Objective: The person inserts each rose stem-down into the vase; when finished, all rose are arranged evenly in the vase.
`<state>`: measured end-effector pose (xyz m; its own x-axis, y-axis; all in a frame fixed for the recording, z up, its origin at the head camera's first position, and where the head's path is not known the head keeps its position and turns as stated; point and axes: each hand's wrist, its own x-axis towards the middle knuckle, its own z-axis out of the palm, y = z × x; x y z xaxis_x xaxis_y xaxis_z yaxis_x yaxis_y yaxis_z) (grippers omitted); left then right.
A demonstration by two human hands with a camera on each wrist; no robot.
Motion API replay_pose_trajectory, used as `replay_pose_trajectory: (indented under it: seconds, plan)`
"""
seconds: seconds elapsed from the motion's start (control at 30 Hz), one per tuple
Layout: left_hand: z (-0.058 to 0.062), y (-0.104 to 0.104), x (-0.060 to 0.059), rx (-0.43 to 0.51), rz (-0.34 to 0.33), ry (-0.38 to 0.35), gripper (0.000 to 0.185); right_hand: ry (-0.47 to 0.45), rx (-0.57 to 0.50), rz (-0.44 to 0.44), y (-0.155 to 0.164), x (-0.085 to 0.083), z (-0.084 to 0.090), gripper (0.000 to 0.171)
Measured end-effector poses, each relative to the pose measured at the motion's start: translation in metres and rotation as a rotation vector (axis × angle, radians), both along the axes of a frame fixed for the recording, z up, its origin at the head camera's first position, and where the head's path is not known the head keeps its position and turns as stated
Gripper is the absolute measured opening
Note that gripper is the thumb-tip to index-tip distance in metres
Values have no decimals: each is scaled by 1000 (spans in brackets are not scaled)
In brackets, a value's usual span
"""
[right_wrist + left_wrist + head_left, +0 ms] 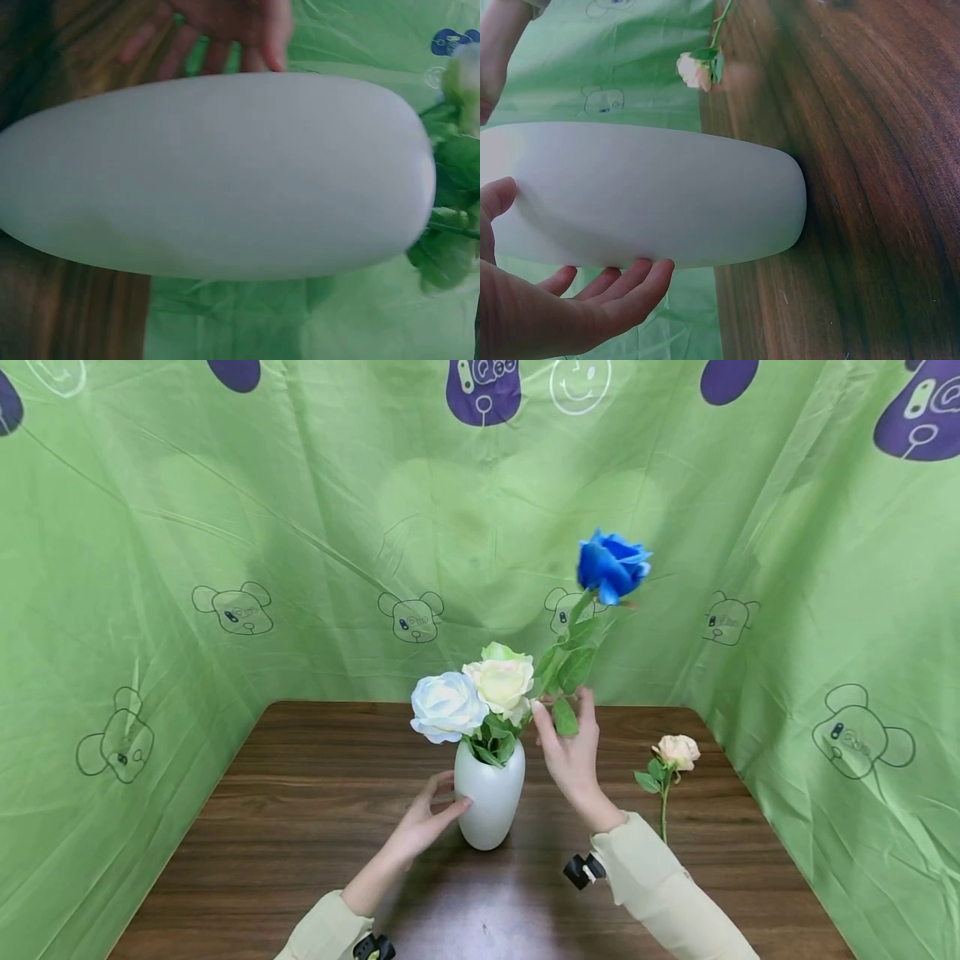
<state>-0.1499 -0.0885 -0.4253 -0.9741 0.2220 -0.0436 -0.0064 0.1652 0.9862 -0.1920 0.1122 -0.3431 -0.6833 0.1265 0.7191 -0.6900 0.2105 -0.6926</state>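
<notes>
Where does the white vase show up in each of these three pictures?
Head view: the white vase stands upright at the middle of the table, the left hand against its side.
Left wrist view: it lies sideways across the picture, fingers under it.
Right wrist view: it fills the frame sideways, leaves at its mouth on the right.
Shared landmark: the left hand touching the vase.

The scene is viewed by the head camera from above and in front, looking down at the desk. The white vase is seen very closely from opposite sides by both wrist cameras, and is shared by all views.
</notes>
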Motion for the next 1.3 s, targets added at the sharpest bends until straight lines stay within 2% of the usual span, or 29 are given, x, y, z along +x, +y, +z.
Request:
replay_pose_trajectory:
  seconds: [0.2,0.43,0.67,0.73,0.83,0.93,1.03,1.13,1.2,1.3]
  plan:
    - [-2,0,-1,3,-1,11,54,-5,90,-52,-6,7,-16,28]
    - [-28,-2,-14,12,11,4,58,-21,223,-123,-9,15,-29,35]
    - [-32,-2,-15,12,17,14,60,-88,238,-33,-2,22,-32,37]
    - [-32,-2,-16,10,17,12,60,-108,204,-1,1,23,-33,36]
    - [-33,-3,-17,6,19,9,59,-138,93,32,5,20,-31,25]
    - [-34,-2,-18,7,20,11,59,-129,-53,8,8,9,-24,16]
    - [-35,-2,-18,12,20,13,59,-144,-206,-35,10,-8,-15,17]
    - [-35,-2,-17,13,20,14,59,-232,-329,-32,14,-26,-6,22]
    - [-35,-2,-17,15,19,13,59,-316,-395,22,16,-35,-1,27]
    - [-35,-2,-16,16,17,8,59,-436,-439,108,15,-40,10,28]
